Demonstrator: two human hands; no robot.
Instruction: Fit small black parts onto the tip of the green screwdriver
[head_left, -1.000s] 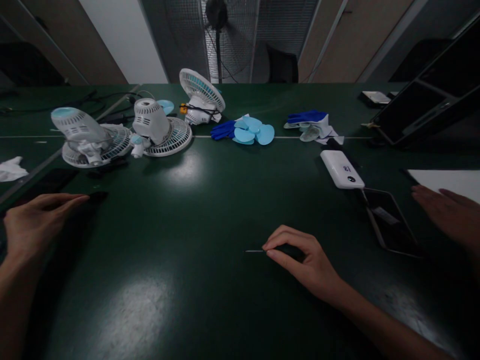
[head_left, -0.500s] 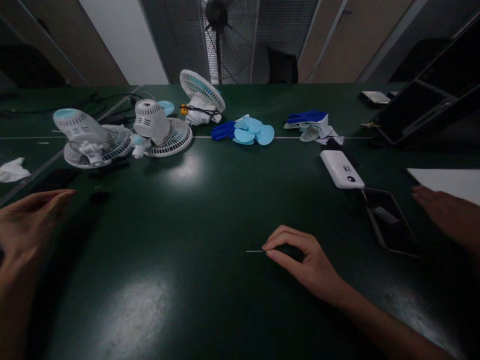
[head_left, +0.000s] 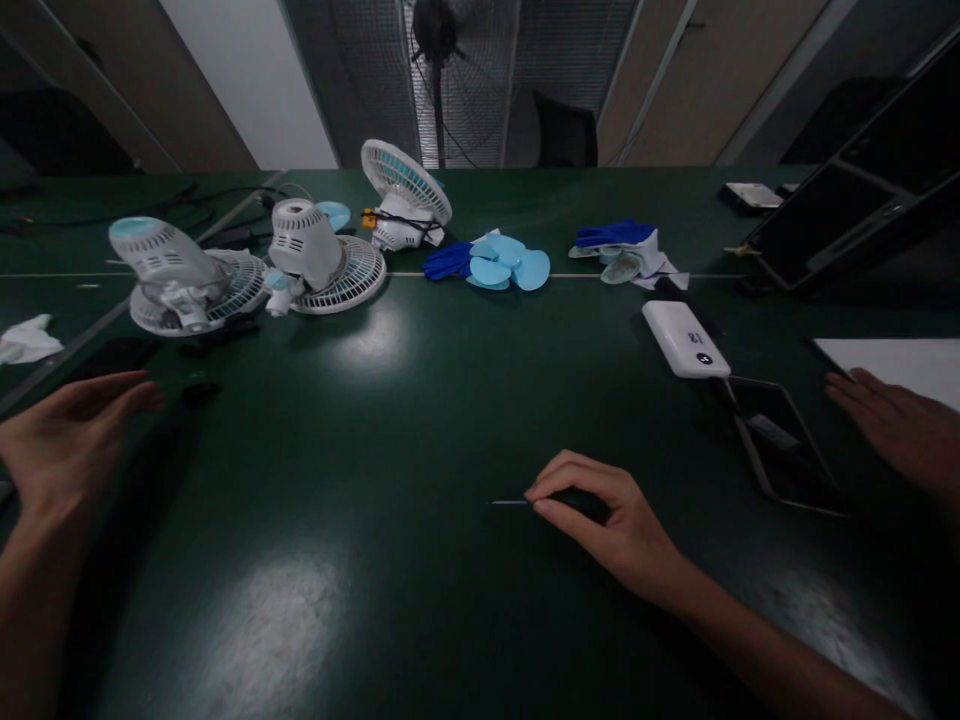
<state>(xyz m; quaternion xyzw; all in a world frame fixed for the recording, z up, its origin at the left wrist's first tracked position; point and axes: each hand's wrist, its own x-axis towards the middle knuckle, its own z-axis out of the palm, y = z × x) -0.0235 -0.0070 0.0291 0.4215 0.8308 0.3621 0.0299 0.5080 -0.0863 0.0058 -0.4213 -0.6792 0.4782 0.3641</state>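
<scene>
My right hand [head_left: 600, 510] rests low over the table, its fingers closed round the dark handle of a screwdriver [head_left: 510, 502]. The thin metal shaft points left, and the hand covers most of the handle. At the left side, my left hand [head_left: 75, 440] hovers with thumb and fingers stretched out and slightly apart; I see nothing between them. Closest to its fingertips is a small dark round piece [head_left: 200, 394] on the table. Beyond that stand a partly dismantled white fan [head_left: 176, 270] and a second white fan [head_left: 304, 245], grilles down.
Farther back are a third fan [head_left: 405, 200], light-blue fan blades [head_left: 510, 262], and blue-and-white gloves [head_left: 619, 240]. A white power bank [head_left: 684, 340] and a phone [head_left: 780, 440] lie on the right. Another person's hand [head_left: 896, 420] is by a white sheet [head_left: 900, 358].
My left hand has shifted slightly right, its thumb and fingers a bit farther apart. My right hand and the screwdriver have hardly moved. The other person's hand has turned slightly.
</scene>
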